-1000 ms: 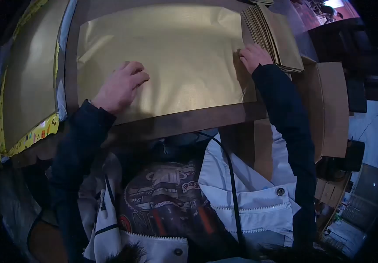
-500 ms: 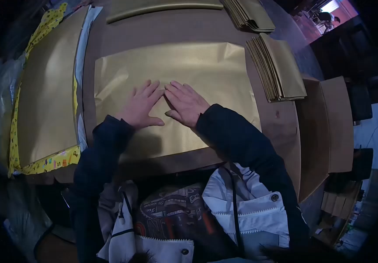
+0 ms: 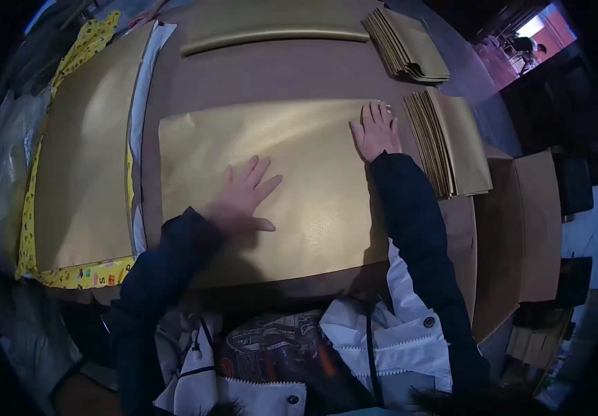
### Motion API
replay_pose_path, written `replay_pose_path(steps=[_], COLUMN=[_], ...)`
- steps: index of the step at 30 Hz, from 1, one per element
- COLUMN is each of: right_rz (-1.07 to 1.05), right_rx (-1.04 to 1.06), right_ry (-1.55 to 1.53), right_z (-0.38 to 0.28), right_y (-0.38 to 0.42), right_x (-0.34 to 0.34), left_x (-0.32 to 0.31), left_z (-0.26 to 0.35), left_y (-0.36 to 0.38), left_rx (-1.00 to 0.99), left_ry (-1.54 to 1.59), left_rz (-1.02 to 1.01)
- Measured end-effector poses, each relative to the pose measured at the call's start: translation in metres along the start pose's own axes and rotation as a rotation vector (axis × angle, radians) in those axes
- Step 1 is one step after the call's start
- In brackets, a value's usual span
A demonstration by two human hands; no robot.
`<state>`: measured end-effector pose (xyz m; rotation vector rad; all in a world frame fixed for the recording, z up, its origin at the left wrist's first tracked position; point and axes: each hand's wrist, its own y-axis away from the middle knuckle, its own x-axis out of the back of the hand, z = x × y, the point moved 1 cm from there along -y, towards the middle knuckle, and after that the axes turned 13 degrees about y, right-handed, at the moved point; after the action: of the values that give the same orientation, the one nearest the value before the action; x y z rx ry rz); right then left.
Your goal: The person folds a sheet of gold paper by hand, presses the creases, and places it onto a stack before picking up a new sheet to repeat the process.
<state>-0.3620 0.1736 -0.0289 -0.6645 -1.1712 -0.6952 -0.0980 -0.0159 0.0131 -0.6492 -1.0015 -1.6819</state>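
A wide gold paper sheet [image 3: 313,208] lies on the brown tabletop before me. My left hand [image 3: 243,197] is over its left-centre part, fingers spread, slightly blurred at the wrist. At the sheet's far right corner, my right hand [image 3: 376,132] rests with its fingers stretched out along the edge. Neither hand grasps anything. Just right of my right hand is a stack of folded gold paper [image 3: 462,142], its layered folds facing left.
Left stands a pile of gold sheets [image 3: 84,166] on yellow printed wrapping [image 3: 81,274]. More gold paper [image 3: 271,35] lies at the back, beside another folded stack [image 3: 410,45]. An open cardboard box [image 3: 538,229] stands at the right. A person [image 3: 526,52] is far off, upper right.
My right hand has moved from the sheet's middle to its far right corner. The left hand has shifted slightly right and nearer me. The sheet's creased right side now looks flatter.
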Motion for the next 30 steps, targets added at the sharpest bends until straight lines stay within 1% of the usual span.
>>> replay_pose_path(steps=[2, 3, 5, 6, 8, 10, 11, 13, 15, 16, 17, 18, 19, 20, 22, 24, 26, 28, 30], right_rz=[0.118, 0.141, 0.131, 0.127, 0.098, 0.079, 0.071, 0.085, 0.020, 0.031, 0.032, 0.011, -0.009, 0.046, 0.075, 0.050, 0.059, 0.050, 0.021], right_rx=[0.141, 0.208, 0.216, 0.200, 0.233, 0.243, 0.240, 0.247, 0.233, 0.248, 0.244, 0.260, 0.276, 0.354, 0.467, 0.604, 0.726, 0.703, 0.704], right_ry=[-0.169, -0.178, -0.186, -0.229, -0.178, -0.237, -0.247, -0.223, -0.200, -0.180, -0.178, -0.174, -0.171, -0.158, -0.229, -0.303, -0.278, -0.313, -0.327], right_z=[-0.014, -0.022, -0.028, -0.029, -0.028, -0.026, -0.027, -0.029, -0.029, -0.029, -0.033, -0.043, -0.057, -0.077, -0.125, -0.178, -0.224, -0.247, -0.245], right_y=[0.003, 0.006, 0.009, 0.009, 0.007, 0.007, 0.007, 0.007, 0.008, 0.004, 0.002, 0.001, -0.001, -0.004, -0.005, -0.004, -0.003, -0.006, -0.009], right_x=[-0.013, -0.008, -0.001, -0.004, -0.003, -0.001, -0.002, -0.003, 0.005, -0.004, 0.000, 0.007, 0.014, 0.009, 0.026, 0.041, 0.059, 0.065, 0.061], left_x=[-0.008, -0.011, -0.024, -0.021, -0.015, 0.001, 0.006, 0.034, 0.041, 0.042, 0.042, 0.042, 0.039, 0.040, 0.041, 0.045, 0.045, 0.042, 0.041], left_z=[0.002, 0.007, 0.009, 0.010, -0.006, -0.028, -0.050, -0.080, -0.134, -0.145, -0.152, -0.155, -0.155, -0.153, -0.146, -0.139, -0.141, -0.153, -0.152], left_y=[-0.032, -0.049, -0.092, -0.103, -0.114, -0.099, -0.090, -0.051, -0.021, -0.012, -0.005, -0.003, -0.007, -0.009, -0.012, -0.009, -0.011, -0.012, -0.013], left_rx=[-0.054, -0.076, -0.151, -0.147, -0.154, -0.055, 0.041, 0.234, 0.377, 0.371, 0.440, 0.511, 0.539, 0.533, 0.596, 0.597, 0.612, 0.576, 0.603], left_ry=[-0.041, -0.071, -0.105, -0.115, -0.144, -0.158, -0.220, -0.166, -0.228, -0.230, -0.227, -0.226, -0.224, -0.231, -0.182, -0.164, -0.156, -0.207, -0.204], left_rz=[0.087, 0.166, 0.347, 0.374, 0.446, 0.463, 0.505, 0.484, 0.543, 0.544, 0.570, 0.595, 0.595, 0.599, 0.573, 0.564, 0.566, 0.590, 0.578])
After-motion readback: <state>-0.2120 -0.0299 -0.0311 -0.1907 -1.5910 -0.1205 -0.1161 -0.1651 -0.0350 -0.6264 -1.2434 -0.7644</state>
